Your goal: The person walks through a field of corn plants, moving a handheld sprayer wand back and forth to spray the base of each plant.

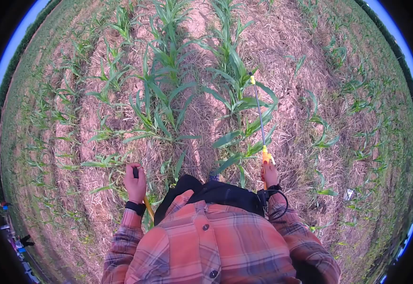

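My right hand [269, 173] is closed round the yellow handle of a spray wand [259, 109]. The wand's thin dark rod points forward to a yellow nozzle end beside the leaves of a corn plant [237, 80]. On the left, my left hand [136, 182] is closed round a black grip [136, 173], the end of a lever. A yellow bar [147, 206] shows just behind my left wrist. Both wrists wear black bands, and a dark cable loops at the right one.
Rows of young corn [163, 61] run forward on both sides, with dry straw [287, 61] on the soil between them. A shoe partly shows below my waist. Small, unclear figures or objects stand at the far lower left edge.
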Demonstrator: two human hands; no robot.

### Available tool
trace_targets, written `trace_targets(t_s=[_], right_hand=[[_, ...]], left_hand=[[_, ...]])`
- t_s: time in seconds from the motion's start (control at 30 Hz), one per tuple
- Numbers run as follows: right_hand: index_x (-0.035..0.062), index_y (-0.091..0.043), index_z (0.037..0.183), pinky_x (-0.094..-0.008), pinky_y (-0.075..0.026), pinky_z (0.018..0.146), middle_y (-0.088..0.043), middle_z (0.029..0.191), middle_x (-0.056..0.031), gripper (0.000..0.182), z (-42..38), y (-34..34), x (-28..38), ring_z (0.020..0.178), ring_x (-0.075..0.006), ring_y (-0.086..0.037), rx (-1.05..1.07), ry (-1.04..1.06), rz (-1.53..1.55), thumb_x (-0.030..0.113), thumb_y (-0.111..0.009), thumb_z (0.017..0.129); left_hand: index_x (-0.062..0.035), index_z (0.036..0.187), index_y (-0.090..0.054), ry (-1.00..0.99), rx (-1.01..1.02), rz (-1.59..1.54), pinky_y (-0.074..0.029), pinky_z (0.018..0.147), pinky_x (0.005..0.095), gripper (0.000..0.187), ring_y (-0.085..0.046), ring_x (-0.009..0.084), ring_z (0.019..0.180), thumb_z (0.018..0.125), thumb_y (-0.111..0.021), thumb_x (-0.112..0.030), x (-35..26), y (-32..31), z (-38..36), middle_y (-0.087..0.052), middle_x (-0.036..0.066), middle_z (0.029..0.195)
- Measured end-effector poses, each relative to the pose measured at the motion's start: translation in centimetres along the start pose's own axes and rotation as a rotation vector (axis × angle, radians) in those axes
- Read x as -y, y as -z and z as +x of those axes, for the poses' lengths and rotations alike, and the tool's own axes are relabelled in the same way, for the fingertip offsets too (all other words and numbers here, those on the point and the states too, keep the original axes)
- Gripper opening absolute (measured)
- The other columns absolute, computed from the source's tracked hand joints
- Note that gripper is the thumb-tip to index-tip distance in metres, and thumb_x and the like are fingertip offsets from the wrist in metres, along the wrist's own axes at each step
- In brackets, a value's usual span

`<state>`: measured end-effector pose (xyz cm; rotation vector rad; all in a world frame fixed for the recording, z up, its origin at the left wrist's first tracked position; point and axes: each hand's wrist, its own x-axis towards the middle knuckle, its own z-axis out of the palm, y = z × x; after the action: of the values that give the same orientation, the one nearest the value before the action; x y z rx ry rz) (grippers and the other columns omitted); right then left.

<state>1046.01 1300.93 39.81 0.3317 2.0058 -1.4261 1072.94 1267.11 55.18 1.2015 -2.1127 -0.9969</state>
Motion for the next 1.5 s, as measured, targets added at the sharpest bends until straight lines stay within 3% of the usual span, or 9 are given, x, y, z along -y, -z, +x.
trace_targets(t_s=[0.27,0.43,0.7,1.03,1.1,1.17,1.37,1.4,1.5], right_hand=[[0.0062,-0.048,0.076,-0.0207,-0.03,0.03,-0.042,0.052,0.0017,0.031,4.6,0.6,4.0,0.034,-0.0072,-0.037,-0.14,0.004,0.15,0.036,-0.044,0.083],[0.0045,-0.049,0.08,-0.0215,-0.03,0.03,-0.041,0.052,0.0011,0.032,7.4,-3.2,7.5,0.035,-0.0077,-0.038,-0.122,-0.019,0.009,0.036,-0.043,0.083],[0.0052,-0.051,0.075,-0.0217,-0.031,0.033,-0.044,0.051,0.0,0.031,11.7,-13.8,14.3,0.038,-0.0075,-0.039,0.052,-0.057,-0.132,0.035,-0.045,0.081],[0.0054,-0.05,0.071,-0.0209,-0.03,0.033,-0.044,0.049,0.0014,0.031,14.9,-21.3,20.3,0.037,-0.0066,-0.039,0.424,0.181,-0.56,0.034,-0.044,0.082],[0.0059,-0.049,0.07,-0.0227,-0.032,0.034,-0.045,0.05,0.0011,0.032,16.0,-22.3,21.8,0.037,-0.0077,-0.041,0.462,0.244,-0.578,0.035,-0.043,0.082],[0.0032,-0.052,0.069,-0.027,-0.038,0.046,-0.05,0.052,-0.003,0.037,17.3,-22.9,23.4,0.047,-0.0128,-0.049,0.519,0.214,-0.594,0.038,-0.045,0.08],[0.0024,-0.053,0.068,-0.0289,-0.038,0.046,-0.052,0.054,-0.0049,0.037,24.4,-23.2,26.9,0.048,-0.0149,-0.051,0.395,0.189,-0.581,0.036,-0.045,0.079],[0.0025,-0.054,0.069,-0.0295,-0.039,0.047,-0.053,0.054,-0.0054,0.036,25.7,-22.7,27.4,0.048,-0.0157,-0.051,0.344,0.211,-0.589,0.036,-0.045,0.079],[0.0049,-0.051,0.07,-0.0245,-0.034,0.038,-0.047,0.053,-0.0012,0.033,29.4,-21.1,29.4,0.041,-0.0105,-0.044,0.279,0.191,-0.494,0.035,-0.045,0.081]], left_hand=[[-0.0049,0.083,-0.047,0.038,0.036,0.019,-0.031,0.045,0.0218,0.008,-0.037,0.0069,0.049,0.075,-0.05,-0.005,1.0,-2.3,5.7,-0.041,0.0,0.056],[-0.0047,0.083,-0.047,0.113,0.028,-0.019,-0.033,0.046,0.0217,0.008,-0.038,0.0071,0.05,0.075,-0.05,-0.005,1.6,-3.5,10.6,-0.042,0.0,0.057],[-0.0044,0.083,-0.047,0.142,-0.027,-0.093,-0.033,0.046,0.0215,0.008,-0.039,0.0064,0.05,0.075,-0.049,-0.004,0.9,-3.1,19.7,-0.041,0.0,0.056],[-0.0053,0.083,-0.046,0.176,-0.049,-0.137,-0.03,0.043,0.0208,0.007,-0.035,0.0051,0.048,0.076,-0.048,-0.004,1.1,-4.1,26.1,-0.038,-0.002,0.054],[-0.0053,0.082,-0.046,0.239,-0.057,-0.16,-0.03,0.043,0.0208,0.006,-0.036,0.0051,0.048,0.077,-0.047,-0.003,0.5,-4.5,27.4,-0.039,-0.002,0.056],[-0.0049,0.082,-0.045,0.089,-0.094,-0.09,-0.03,0.044,0.0201,0.006,-0.036,0.005,0.049,0.077,-0.046,-0.003,0.1,-5.2,29.0,-0.041,-0.002,0.059],[-0.0043,0.081,-0.046,0.182,-0.063,-0.086,-0.032,0.052,0.0202,0.006,-0.037,0.0061,0.058,0.076,-0.047,-0.001,-3.4,-8.3,35.7,-0.041,-0.001,0.065],[-0.0045,0.081,-0.045,0.0,-0.11,-0.039,-0.031,0.049,0.0201,0.005,-0.035,0.0051,0.056,0.077,-0.046,-0.002,-4.2,-9.6,37.1,-0.04,-0.002,0.063],[-0.0042,0.08,-0.046,0.037,-0.055,0.002,-0.034,0.052,0.0207,0.006,-0.039,0.0068,0.057,0.075,-0.048,-0.002,-5.1,-11.8,40.5,-0.045,0.001,0.065]])
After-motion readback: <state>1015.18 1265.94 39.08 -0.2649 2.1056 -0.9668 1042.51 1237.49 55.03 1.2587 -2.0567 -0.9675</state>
